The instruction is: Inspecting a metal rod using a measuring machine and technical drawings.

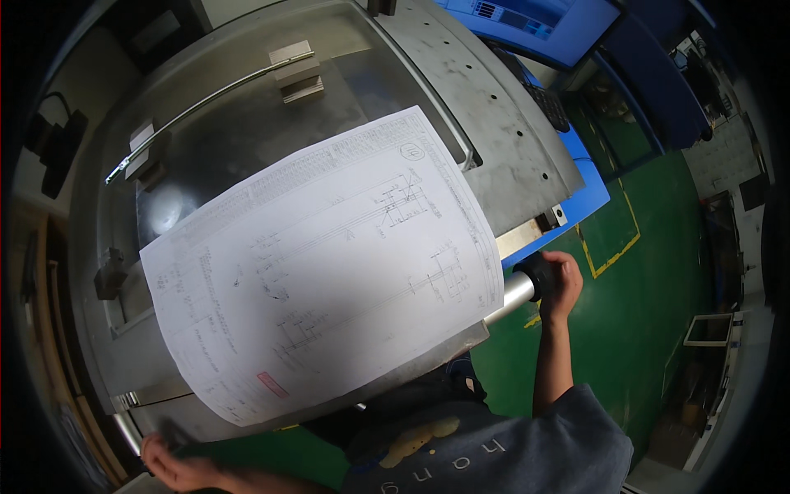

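My right hand (564,284) is closed round a black knob (535,277) at the end of a thick silver shaft (512,298) on the machine's right side. At the lower left, my left hand (174,468) is curled at a blurred dark knob (174,435), near another silver shaft (128,433); its fingers are partly smeared. Between my hands a large paper drawing (329,272) with a red stamp lies over the machine's bed. Beyond the sheet, a thin metal rod (210,100) rests across two stacks of blocks, the right block stack (298,76) and the left block stack (145,156).
A flat metal frame (485,107) with bolt holes runs along the machine's right side. Behind it are a lit monitor (543,25) and a dark keyboard (550,105). A dark block (110,273) stands at the left edge. Yellow lines mark the green floor (650,288).
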`<state>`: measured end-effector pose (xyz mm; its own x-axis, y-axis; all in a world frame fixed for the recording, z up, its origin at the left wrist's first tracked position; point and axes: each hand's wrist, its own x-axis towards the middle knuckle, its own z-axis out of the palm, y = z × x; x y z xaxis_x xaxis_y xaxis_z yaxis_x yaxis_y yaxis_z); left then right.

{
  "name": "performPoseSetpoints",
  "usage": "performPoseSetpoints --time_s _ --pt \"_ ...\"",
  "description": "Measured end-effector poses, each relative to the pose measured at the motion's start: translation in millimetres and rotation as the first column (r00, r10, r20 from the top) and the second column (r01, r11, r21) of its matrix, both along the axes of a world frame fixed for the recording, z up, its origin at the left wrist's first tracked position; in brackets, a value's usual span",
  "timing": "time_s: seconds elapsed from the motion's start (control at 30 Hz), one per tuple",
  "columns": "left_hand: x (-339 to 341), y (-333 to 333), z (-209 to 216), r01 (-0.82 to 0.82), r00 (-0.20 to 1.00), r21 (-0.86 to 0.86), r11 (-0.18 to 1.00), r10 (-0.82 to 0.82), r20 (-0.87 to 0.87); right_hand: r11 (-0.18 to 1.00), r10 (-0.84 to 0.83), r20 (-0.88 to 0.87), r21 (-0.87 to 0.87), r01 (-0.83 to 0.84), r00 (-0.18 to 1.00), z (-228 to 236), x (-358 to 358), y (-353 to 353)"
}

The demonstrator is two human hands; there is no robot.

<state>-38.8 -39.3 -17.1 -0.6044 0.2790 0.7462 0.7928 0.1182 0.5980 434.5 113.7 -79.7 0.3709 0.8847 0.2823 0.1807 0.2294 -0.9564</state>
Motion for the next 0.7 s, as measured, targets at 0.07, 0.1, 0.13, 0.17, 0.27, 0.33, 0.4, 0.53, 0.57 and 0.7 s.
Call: performPoseSetpoints --time_s 0.07,0.1,0.13,0.17,0.27,0.33,0.4,0.53,0.57,0.7 --pt "-19.3 -15.7 6.0 -0.229 0.962 0.104 0.968 0.241 -0.127 1.0 -0.009 -0.016 -0.024 0.009 1.0 -1.8 -0.8 -2.0" --pt "-22.4 -22.9 14.6 -0.38 0.881 0.012 0.925 0.366 -0.299 1.0 0.002 -0.013 -0.024 -0.002 1.0 -3.7 0.6 -3.1" --pt "-25.0 -31.6 21.4 -0.535 0.756 -0.049 0.843 0.452 -0.473 1.0 0.016 -0.013 -0.023 -0.016 1.0 -4.8 -0.1 -3.4" --pt "-40.3 -44.8 17.5 -0.66 0.697 -0.113 0.742 0.55 -0.461 1.0 0.017 -0.014 -0.025 -0.018 1.0 -4.6 0.4 -3.5" --pt "-86.5 -78.1 -0.7 -0.673 0.713 -0.25 0.696 0.519 -0.471 1.0 0.025 0.053 0.002 -0.025 0.998 -2.2 -3.4 -2.8" --pt "-107.6 -93.0 -15.6 -0.636 0.76 -0.275 0.721 0.523 -0.385 0.998 0.067 0.071 0.011 -0.068 0.995 0.6 -5.1 -1.9" --pt "-113.3 -95.8 -20.4 -0.427 0.9 -0.29 0.857 0.434 -0.043 0.999 0.04 0.073 0.012 -0.041 0.997 2.5 -8.6 -1.0" --pt "-111.7 -90.7 -24.4 -0.424 0.902 -0.252 0.87 0.429 -0.036 0.999 0.034 0.084 -0.01 -0.033 0.996 2.2 -7.3 -2.1" --pt "-119.1 -93.3 -27.4 -0.45 0.89 -0.271 0.851 0.452 -0.058 0.999 0.033 0.085 -0.009 -0.032 0.996 2.1 -7.1 -1.9" --pt "-127.7 -93.1 -35.5 -0.46 0.885 -0.274 0.845 0.462 -0.059 0.999 0.042 0.092 -0.014 -0.041 0.995 1.4 -8.5 1.4"
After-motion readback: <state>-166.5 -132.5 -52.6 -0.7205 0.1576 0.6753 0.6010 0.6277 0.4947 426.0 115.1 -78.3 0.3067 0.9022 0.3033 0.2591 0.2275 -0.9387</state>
